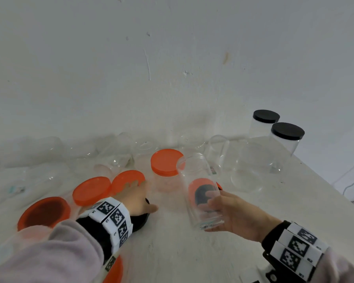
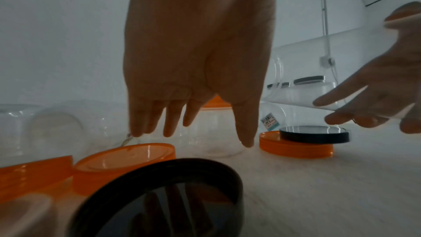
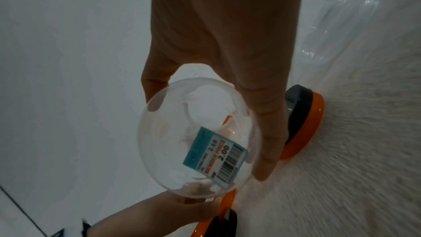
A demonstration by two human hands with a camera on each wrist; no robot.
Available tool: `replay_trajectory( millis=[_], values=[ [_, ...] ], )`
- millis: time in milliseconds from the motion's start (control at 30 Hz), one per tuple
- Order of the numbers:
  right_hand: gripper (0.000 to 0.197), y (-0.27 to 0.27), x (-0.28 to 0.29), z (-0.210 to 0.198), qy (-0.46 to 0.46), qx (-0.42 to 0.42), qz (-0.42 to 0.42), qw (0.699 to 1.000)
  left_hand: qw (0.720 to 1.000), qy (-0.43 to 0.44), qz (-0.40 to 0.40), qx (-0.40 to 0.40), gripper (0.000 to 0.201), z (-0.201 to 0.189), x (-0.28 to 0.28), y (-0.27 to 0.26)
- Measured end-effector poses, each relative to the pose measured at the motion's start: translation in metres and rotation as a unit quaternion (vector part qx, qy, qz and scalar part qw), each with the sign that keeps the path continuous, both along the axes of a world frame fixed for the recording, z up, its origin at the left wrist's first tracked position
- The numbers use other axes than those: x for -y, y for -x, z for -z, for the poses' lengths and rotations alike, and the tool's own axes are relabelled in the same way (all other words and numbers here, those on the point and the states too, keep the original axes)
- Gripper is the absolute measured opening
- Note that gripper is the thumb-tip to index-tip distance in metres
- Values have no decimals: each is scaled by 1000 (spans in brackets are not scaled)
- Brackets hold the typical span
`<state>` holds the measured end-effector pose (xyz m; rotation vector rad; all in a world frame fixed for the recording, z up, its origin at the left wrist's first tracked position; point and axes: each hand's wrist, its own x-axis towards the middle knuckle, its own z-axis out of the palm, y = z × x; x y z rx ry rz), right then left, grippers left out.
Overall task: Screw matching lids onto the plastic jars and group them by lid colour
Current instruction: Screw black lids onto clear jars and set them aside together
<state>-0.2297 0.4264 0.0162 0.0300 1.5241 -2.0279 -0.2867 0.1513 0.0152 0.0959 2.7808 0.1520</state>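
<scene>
While your right hand (image 1: 231, 213) is gripping a clear lidless jar (image 1: 198, 188) near its base, fingers curled round the wall, you are tilting it so its long axis is leaning away from you, mouth toward the wall. Directly beneath it, a small black lid (image 2: 314, 133) is lying on an upturned orange lid (image 2: 296, 148) near the middle of the bench (image 1: 192, 252); seen through the jar in the head view, that pair is sitting just beyond your right fingertips. Your left hand (image 1: 137, 198) is hovering flat and empty, fingers straight and spread, over the orange lids (image 1: 92, 189) toward the left edge, with a larger black lid (image 2: 159, 197) lying under its wrist. The left hand looks nearer to that larger lid, the right nearer to the stacked one; which fits this jar cannot be told. Two black-lidded jars (image 1: 286, 139) are standing together at the far right corner, one orange-lidded jar (image 1: 167, 162) mid-bench, and several open jars are lining the far edge against a scuffed white wall. The bench surface is pale and wood-grained.
</scene>
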Motion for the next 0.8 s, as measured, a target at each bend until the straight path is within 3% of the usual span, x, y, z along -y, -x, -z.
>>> replay_trajectory(
  millis=[67, 133, 233, 400, 567, 800],
  values=[
    [59, -3, 9, -3, 1, -6, -24, 1000, 998, 36, -10, 42, 103, 4, 10, -11],
    [63, -5, 18, -4, -4, -5, -24, 1000, 997, 46, -15, 67, 111, 6, 15, -22],
    [76, -7, 32, -4, -63, -25, -35, 997, 998, 22, -18, 62, 105, 10, 17, -35],
    [80, -10, 53, -4, -162, -95, -61, 980, 998, -24, -44, 28, 92, 10, 25, -45],
    [101, -7, 70, -1, -230, -122, -60, 964, 992, -96, -80, -15, 92, 0, 40, -49],
    [111, -1, 91, 9, -289, -193, -70, 935, 944, -268, -145, -124, 86, -16, 52, -53]
  ],
)
